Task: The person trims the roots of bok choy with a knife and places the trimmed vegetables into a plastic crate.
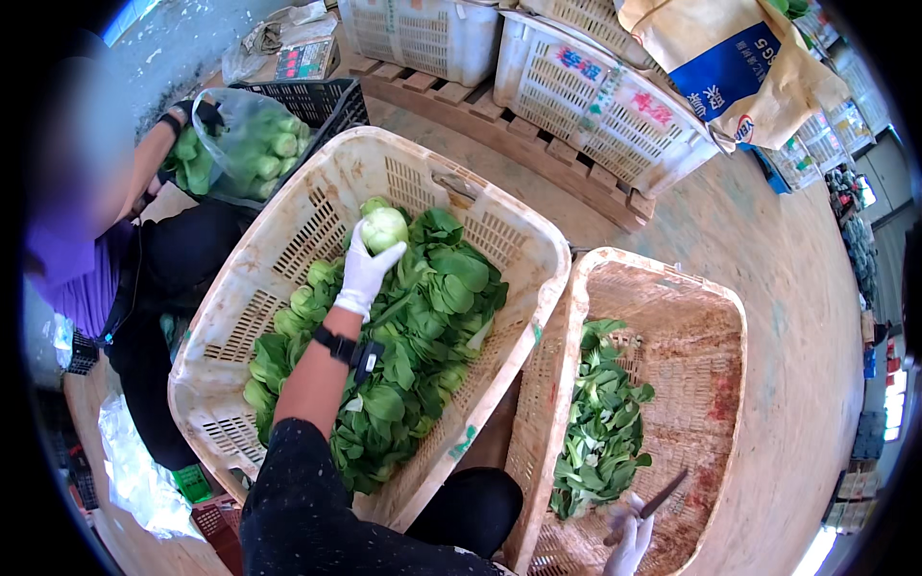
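Observation:
My left hand (366, 266), in a white glove, grips the pale base of a bok choy head (384, 230) inside a large white plastic crate (497, 194). Many green bok choy (403, 345) fill the crate's lower part beneath my forearm. At the lower right, my right hand (631, 536), also gloved in white, holds a knife (663, 494) with its blade tilted up to the right. It is over a second, stained plastic crate (691, 374), where a pile of loose leaves (601, 425) lies along the left side.
A person in purple (94, 266) sits at the left, a black-gloved hand by a clear plastic bag of bok choy (266, 151) on a black crate (353, 101). White crates (591, 101) stand on a wooden pallet (497, 129) ahead, a paper sack (749, 65) on top. Crumpled plastic (140, 468) lies lower left.

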Demonstrator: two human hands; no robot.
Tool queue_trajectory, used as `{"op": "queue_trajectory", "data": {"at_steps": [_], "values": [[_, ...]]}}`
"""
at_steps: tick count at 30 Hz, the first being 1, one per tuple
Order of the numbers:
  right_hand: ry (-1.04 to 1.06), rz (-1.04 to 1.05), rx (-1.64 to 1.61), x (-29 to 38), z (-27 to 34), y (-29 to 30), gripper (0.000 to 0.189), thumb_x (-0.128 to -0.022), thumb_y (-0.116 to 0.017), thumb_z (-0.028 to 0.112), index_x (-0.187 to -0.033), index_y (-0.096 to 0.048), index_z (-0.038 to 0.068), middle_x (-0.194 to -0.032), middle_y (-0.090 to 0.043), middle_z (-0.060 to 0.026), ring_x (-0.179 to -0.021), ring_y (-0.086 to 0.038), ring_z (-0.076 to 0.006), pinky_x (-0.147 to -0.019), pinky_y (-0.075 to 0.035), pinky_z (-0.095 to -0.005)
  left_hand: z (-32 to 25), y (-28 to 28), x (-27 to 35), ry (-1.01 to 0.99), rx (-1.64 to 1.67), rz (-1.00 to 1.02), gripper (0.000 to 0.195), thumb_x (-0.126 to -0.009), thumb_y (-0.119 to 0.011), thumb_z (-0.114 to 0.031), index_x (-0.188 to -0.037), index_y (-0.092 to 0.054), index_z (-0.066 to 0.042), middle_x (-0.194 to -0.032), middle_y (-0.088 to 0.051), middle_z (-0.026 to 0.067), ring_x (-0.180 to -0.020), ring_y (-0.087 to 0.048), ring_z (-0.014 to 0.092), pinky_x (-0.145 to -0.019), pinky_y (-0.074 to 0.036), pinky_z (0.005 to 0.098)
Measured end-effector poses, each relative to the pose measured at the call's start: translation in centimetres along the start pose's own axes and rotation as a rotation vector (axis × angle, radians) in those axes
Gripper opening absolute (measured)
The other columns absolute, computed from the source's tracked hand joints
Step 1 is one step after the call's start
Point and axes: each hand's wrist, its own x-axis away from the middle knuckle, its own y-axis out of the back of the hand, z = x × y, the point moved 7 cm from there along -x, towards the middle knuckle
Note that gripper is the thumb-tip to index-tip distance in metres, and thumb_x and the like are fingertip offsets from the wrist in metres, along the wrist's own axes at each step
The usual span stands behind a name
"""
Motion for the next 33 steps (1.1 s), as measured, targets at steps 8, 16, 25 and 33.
{"op": "queue_trajectory", "data": {"at_steps": [8, 16, 25, 33], "values": [[0.347, 0.294, 0.106, -2.9, 4.8, -5.5, 0.035, -0.088, -0.048, 0.0, -0.122, -0.057, -0.001, -0.078, -0.05, 0.0043, -0.063, -0.043, -0.0025, -0.057, -0.036, -0.0168, -15.6, -4.0, 9.7, -0.282, 0.083, 0.319, 0.093, -0.059, -0.088, -0.013, -0.138, -0.04, -0.004, -0.126, -0.052, 0.0094, -0.115, -0.052, 0.018, -0.101, -0.043, 0.0324], [1.115, 0.343, 0.551, 6.5, 19.3, -9.2, 0.03, -0.072, -0.063, 0.005, -0.102, -0.064, 0.008, -0.069, -0.054, -0.0087, -0.063, -0.058, -0.0278, -0.057, -0.047, -0.0365, -25.2, -13.8, 25.0, -0.382, -0.173, 0.524, 0.086, -0.057, -0.091, -0.016, -0.13, -0.048, -0.001, -0.125, -0.056, 0.0131, -0.113, -0.057, 0.022, -0.099, -0.045, 0.0342], [0.456, 0.255, 0.024, 1.6, 9.6, 5.3, 0.02, -0.092, -0.061, 0.022, -0.105, -0.064, 0.007, -0.088, -0.067, -0.0028, -0.072, -0.062, -0.0141, -0.065, -0.051, -0.0295, -31.0, -14.8, 39.9, -0.538, -0.305, 0.547, 0.077, -0.06, -0.089, -0.024, -0.126, -0.055, -0.007, -0.109, -0.052, 0.0095, -0.104, -0.054, 0.023, -0.099, -0.042, 0.0388], [0.277, 1.116, -0.127, 7.6, 6.6, 10.1, 0.055, -0.086, -0.069, 0.044, -0.123, -0.058, 0.005, -0.067, -0.05, 0.009, -0.05, -0.043, 0.0006, -0.043, -0.032, -0.0146, -29.1, -18.9, 48.6, 0.228, 0.44, 1.322, 0.085, -0.066, -0.086, -0.017, -0.136, -0.041, -0.002, -0.13, -0.051, 0.0095, -0.121, -0.05, 0.019, -0.104, -0.04, 0.0333]]}}
